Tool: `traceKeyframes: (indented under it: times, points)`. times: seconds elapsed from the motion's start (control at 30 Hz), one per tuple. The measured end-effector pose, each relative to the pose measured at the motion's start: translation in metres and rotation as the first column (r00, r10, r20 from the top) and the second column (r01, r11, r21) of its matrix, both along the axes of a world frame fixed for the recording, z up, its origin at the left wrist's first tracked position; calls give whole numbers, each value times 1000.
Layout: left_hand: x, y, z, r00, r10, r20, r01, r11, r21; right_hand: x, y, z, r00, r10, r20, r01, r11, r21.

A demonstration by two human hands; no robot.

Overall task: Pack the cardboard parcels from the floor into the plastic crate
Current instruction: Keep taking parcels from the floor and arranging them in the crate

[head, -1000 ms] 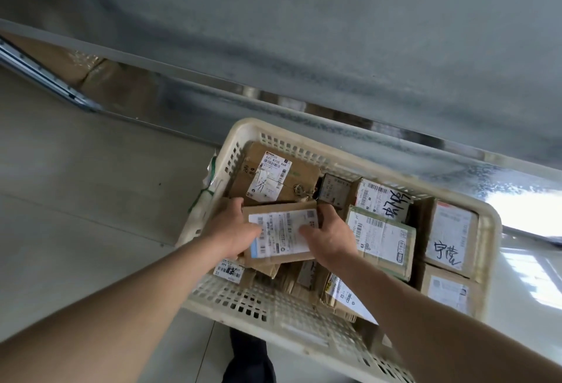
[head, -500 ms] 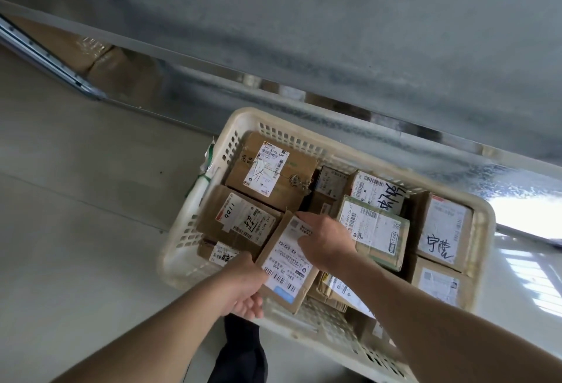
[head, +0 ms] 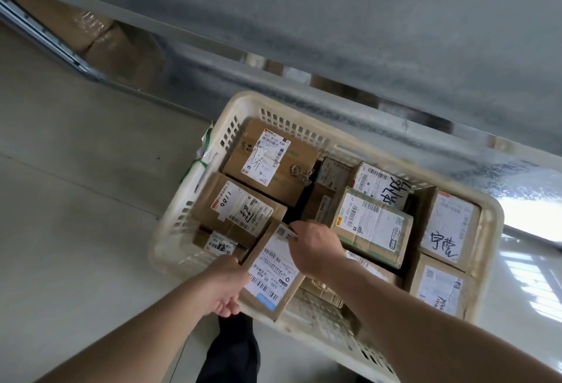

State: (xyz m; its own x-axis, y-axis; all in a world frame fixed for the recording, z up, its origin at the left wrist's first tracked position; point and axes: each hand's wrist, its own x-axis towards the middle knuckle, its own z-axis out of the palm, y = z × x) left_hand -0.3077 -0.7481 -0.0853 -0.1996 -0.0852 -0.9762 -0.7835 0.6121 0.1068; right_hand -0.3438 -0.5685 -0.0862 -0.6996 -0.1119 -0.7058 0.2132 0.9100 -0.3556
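From the head camera, looking down, a cream slotted plastic crate stands on a pale grey floor, close against a grey metal shelf edge. Both hands hold one flat brown cardboard parcel with a white barcode label, tilted over the crate's near rim. The left hand grips the parcel's near left edge, fingers curled under it, while the right hand pinches its far upper corner with bent fingers. Inside the crate lie more parcels, packed close together: a large brown cardboard box with a white label in the far left corner, and just nearer, a second brown box with a handwritten white sticker. A small brown box sits below that one, by the near left wall, touching the held parcel's left side. To the right of the right hand lies a tape-wrapped box with a wide white label, and beyond it a box marked in thick black ink. Two boxes with handwritten white labels fill the right end. A dark trouser leg shows below the crate.
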Motion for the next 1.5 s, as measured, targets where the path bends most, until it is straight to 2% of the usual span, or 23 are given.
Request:
traceKeyframes:
  times: [0.17,0.47,0.63,0.8,1.03,1.13,1.17,1.23,1.4,1.5]
  points:
    - [-4,5,-4,999,-44,-13,44,999,-19,2,6,-2,1000,-5,-14,6,999,52]
    - [-6,9,-1,999,-51,-2,51,998,45,-7,12,-2,997,23,-76,-13,992,122]
    - [-9,8,-10,998,-56,-7,56,998,0,-5,8,-12,994,-6,-106,20,991,132]
    - [-1,16,-21,996,-84,-30,83,996,-40,-4,7,-27,999,-11,-47,17,993,120]
    - [-1,19,-41,918,-397,-22,391,912,-124,-1,3,-39,981,185,-67,-179,980,83]
    - [-6,17,-41,830,-551,-91,526,826,-203,3,5,-41,979,199,-47,-197,979,42]
    - [-8,17,-40,817,-563,-127,526,817,-237,5,6,-40,981,191,-41,-189,981,28]
    - [-9,18,-38,842,-510,-178,464,851,-245,6,6,-38,989,139,-39,-140,990,-12]
    - [-8,22,-33,957,-240,-165,249,968,38,10,8,-23,998,46,-32,-49,993,-105]
    - [-7,26,-32,979,-115,-171,133,986,97,12,5,-16,998,50,38,-45,992,-118]
